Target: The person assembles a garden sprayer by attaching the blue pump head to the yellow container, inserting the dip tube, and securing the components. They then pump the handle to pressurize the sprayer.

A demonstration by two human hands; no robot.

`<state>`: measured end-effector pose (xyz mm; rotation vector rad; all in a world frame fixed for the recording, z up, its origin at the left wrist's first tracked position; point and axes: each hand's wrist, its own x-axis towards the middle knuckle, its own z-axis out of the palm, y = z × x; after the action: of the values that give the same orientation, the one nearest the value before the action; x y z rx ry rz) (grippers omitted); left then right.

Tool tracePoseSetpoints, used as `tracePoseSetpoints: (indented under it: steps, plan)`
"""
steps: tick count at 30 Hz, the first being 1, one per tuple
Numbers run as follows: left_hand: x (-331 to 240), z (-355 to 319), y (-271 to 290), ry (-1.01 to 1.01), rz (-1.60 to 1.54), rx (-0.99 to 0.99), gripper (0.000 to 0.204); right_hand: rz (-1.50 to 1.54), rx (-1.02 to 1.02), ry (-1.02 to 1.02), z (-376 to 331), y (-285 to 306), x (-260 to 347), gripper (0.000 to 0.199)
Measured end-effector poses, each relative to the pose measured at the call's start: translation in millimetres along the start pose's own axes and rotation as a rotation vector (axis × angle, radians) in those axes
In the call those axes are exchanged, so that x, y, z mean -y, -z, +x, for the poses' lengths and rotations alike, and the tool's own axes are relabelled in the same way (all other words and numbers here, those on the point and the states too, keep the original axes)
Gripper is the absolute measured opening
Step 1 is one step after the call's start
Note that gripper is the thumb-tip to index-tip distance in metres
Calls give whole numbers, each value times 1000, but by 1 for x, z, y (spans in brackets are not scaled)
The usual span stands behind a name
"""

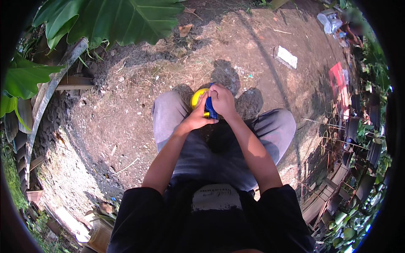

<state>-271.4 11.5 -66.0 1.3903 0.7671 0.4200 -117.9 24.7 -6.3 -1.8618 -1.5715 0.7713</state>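
Note:
Between my knees I hold a rounded yellow-and-blue object in both hands. Its yellow part bulges out on the left and its blue part lies on the right; its exact kind does not show. My left hand grips it from the near left side, with fingers along the yellow part and the thumb by the lower end of the blue part. My right hand is closed over the blue part at the upper right. The fingers of both hands cover much of the object.
Bare ground with dry grass surrounds my bent legs. A white block lies at the upper right, with a red item beyond it. Big green leaves overhang the upper left. Wooden planks lie along the right edge.

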Motion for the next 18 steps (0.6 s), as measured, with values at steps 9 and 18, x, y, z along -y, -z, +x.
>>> tracePoseSetpoints:
  steps: [9, 18]
  plan:
    - [-10, 13, 11, 93, -489, -227, 60, 623, -11, -621, -73, 8, -16, 28]
    - [1, 18, -7, 12, -136, -248, 41, 965, 139, -583, -100, -23, -14, 32]
